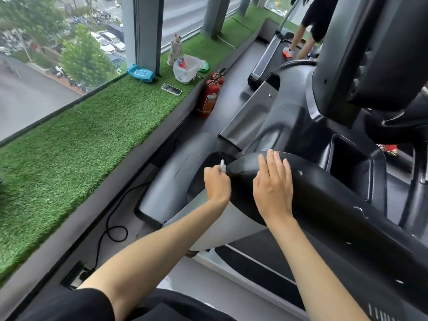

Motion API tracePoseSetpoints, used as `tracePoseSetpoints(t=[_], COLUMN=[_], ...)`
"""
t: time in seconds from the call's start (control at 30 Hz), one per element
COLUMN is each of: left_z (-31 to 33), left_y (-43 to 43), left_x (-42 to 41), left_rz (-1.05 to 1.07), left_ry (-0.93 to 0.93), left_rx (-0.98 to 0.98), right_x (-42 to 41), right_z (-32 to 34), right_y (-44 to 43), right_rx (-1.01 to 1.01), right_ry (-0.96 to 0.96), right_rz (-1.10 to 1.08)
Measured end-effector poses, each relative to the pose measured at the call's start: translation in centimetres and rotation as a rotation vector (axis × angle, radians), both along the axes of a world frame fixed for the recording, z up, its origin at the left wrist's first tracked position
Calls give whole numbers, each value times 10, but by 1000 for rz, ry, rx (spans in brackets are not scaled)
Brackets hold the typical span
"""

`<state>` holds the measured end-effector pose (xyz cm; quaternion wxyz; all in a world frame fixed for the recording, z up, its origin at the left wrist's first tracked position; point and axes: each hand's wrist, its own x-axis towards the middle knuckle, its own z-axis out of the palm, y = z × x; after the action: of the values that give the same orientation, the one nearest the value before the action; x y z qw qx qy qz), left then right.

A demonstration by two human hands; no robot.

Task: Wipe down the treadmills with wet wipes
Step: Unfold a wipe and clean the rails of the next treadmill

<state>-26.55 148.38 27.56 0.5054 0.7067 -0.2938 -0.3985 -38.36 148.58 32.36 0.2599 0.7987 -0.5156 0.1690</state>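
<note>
The treadmill's black padded handrail (324,200) runs from centre to lower right. My left hand (217,181) grips a small white wet wipe (222,166) against the rail's left tip; only a scrap of the wipe shows above my fingers. Flat on top of the rail, just to the right, my right hand (274,184) rests with straight fingers. The treadmill's grey motor cover (176,177) lies below the rail's tip, and the console (361,66) rises at upper right.
A ledge of artificial grass (81,144) along the window holds a blue wet-wipe pack (140,74), a phone (171,89), a white plastic bag (186,68) and a bottle (174,50). Red fire extinguishers (210,96) stand by the ledge. A person (310,26) stands on the far treadmill.
</note>
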Motion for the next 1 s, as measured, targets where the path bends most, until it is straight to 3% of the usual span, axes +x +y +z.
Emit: tracePoseSetpoints(t=[0.13,0.2,0.33,0.57,0.7,0.73,0.93,1.0], left_z=[38,28,10,48,30,34,83,77], left_y=[9,0,-13,-1,-13,-13,2,-1], left_x=[-18,-9,9,-16,-2,-3,-51,-47], left_rz=[-126,-107,-50,-246,-57,-47,-347,-352], left_ry=[-79,-105,-30,-230,-210,-232,-338,-363], left_rx=[-341,-303,25,-380,-8,9,-443,-494], right_x=[0,0,-9,-23,-37,-42,-60,-63], right_z=[-1,0,6,0,6,5,-1,1], right_y=[0,0,-1,20,27,29,31,30], right_rx=[-9,-3,-29,-96,-132,-128,-75,-68], right_ry=[-15,-18,-65,-209,-258,-278,-338,-336], right_rz=[4,11,103,65,7,-24,-146,-147])
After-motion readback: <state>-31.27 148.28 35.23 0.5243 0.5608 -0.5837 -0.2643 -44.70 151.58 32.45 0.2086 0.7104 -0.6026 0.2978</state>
